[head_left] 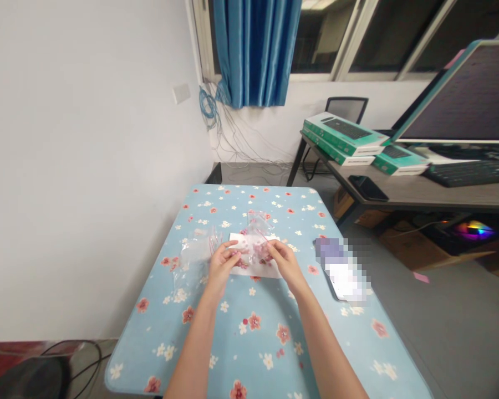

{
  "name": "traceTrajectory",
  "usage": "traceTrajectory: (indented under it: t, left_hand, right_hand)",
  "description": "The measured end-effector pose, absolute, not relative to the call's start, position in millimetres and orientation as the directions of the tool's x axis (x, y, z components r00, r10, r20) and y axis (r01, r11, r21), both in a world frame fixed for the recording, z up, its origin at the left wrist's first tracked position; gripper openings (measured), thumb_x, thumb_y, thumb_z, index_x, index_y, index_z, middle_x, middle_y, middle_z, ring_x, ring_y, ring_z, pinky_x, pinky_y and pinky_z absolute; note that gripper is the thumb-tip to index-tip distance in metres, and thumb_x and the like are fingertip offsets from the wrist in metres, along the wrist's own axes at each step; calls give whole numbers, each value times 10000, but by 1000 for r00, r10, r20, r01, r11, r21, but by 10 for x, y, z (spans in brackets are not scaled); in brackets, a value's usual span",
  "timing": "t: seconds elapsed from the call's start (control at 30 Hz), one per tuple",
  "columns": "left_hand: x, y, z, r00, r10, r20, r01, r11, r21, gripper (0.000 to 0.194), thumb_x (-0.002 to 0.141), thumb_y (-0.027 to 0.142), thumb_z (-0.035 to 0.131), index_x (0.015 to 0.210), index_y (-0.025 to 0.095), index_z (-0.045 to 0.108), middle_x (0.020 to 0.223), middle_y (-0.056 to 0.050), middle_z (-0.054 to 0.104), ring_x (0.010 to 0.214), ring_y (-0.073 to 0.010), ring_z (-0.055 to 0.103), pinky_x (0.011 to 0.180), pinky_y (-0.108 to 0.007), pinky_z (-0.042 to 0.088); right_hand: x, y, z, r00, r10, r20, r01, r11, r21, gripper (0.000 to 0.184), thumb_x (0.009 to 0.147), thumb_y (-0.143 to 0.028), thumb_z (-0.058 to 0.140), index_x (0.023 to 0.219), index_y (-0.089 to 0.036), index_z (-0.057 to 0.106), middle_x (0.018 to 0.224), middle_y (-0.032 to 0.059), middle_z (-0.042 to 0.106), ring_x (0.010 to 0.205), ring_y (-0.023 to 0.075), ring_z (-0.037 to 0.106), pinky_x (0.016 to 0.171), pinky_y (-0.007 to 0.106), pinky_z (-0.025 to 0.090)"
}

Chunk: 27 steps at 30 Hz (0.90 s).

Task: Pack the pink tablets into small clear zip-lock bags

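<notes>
Between my two hands is a small clear zip bag (256, 250) with pink-red marks or bits showing through it. My right hand (286, 263) pinches the right edge of this bag between thumb and fingers. My left hand (221, 267) is closed in a pinch at the bag's left side; what lies in its fingertips is too small to make out. Under the bag is a sheet of white paper (258, 271), partly covered by my hands. Another clear bag (258, 221) lies just beyond the paper. A larger clear plastic bag (193, 250) lies left of my left hand.
The table (241, 349) has a blue flowered cover. A phone (336, 271), partly blurred out, lies near its right edge. At the right stands a desk (416, 191) with keyboard boxes (345, 136), a dark phone (368, 188) and a monitor (461, 94). A wall (87, 166) rises at the left.
</notes>
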<state>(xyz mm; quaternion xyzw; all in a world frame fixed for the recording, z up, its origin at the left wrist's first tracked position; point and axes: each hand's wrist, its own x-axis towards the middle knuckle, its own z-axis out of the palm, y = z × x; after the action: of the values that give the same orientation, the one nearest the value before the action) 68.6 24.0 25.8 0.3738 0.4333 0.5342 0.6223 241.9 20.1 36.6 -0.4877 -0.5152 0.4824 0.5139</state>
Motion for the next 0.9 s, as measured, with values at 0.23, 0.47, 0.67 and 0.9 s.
traceTrajectory:
  t: [0.23,0.47,0.67,0.9]
  left_hand:
    - [665,247,207,50,986,-157,-265,165,950,433,643,325,682,1030,167,569,670,23,617,479,-75,509,488,-211,458]
    - [716,256,182,13,990,-138,-248,137,959,431,646,322,684,1027,164,559,664,25,622,454,-56,490,465,-180,367]
    - [784,228,178,31,989,-147,-271,150,951,505,677,373,694,1111,195,509,801,8,596,534,-66,534,440,-159,379]
    - [816,195,181,-14,999,-31,-282,26,959,409,613,347,755,882,208,480,1138,-50,522,732,-97,570,536,-185,468]
  right_hand:
    - [2571,94,422,-181,984,2,24,7,-1000,283,784,-447,622,667,-190,634,651,0,601,635,144,530,633,264,425]
    - [2548,46,435,-356,934,-29,11,-27,-1000,229,765,-402,660,649,-204,643,651,-12,584,619,130,510,614,261,412]
    - [2533,51,425,-292,955,51,50,69,-996,249,781,-391,650,629,-197,614,694,-6,540,651,131,487,612,254,388]
    - [2506,53,407,-239,967,85,28,94,-995,258,771,-390,658,624,-189,594,722,1,519,683,141,495,634,264,388]
